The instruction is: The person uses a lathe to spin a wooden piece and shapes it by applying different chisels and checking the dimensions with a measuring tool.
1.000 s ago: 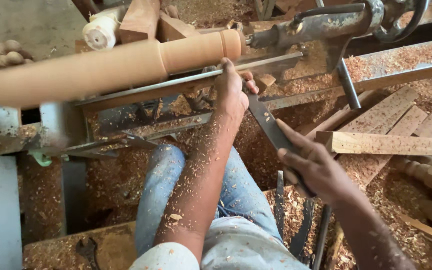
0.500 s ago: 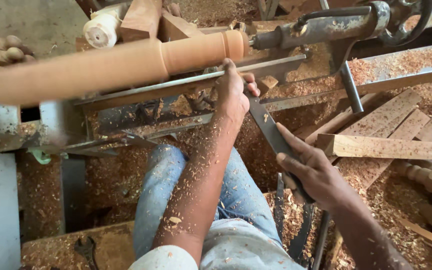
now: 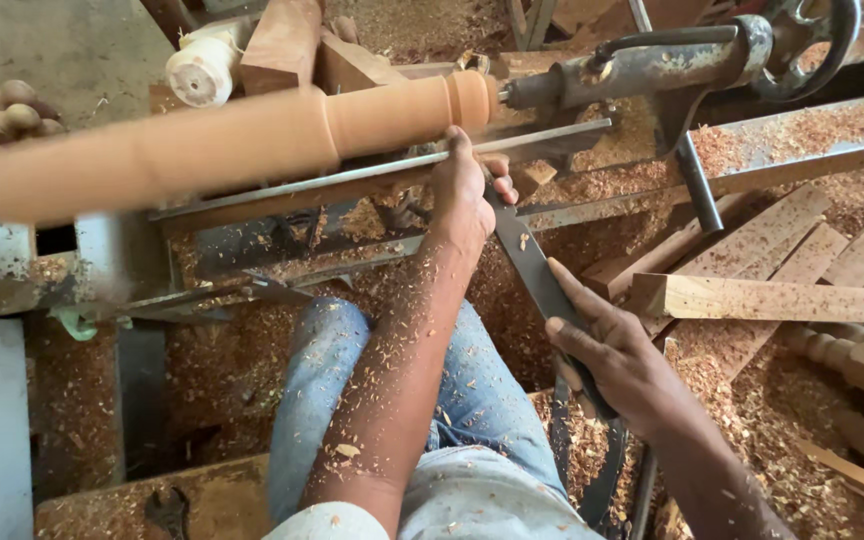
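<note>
Turning is under way—the left hand [image 3: 467, 190] presses the chisel [image 3: 532, 270] onto the rest [image 3: 352, 178] under the spindle [image 3: 232, 135] at 11 o'clock, the right hand [image 3: 617, 355] closed round its handle at 4 o'clock—a steady, level blade seems needed.

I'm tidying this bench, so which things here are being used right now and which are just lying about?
In use: left hand on tool rest; right hand holding chisel; turned spindle; tailstock.

Lying about: planks; wood blocks; shavings; pliers.
</note>
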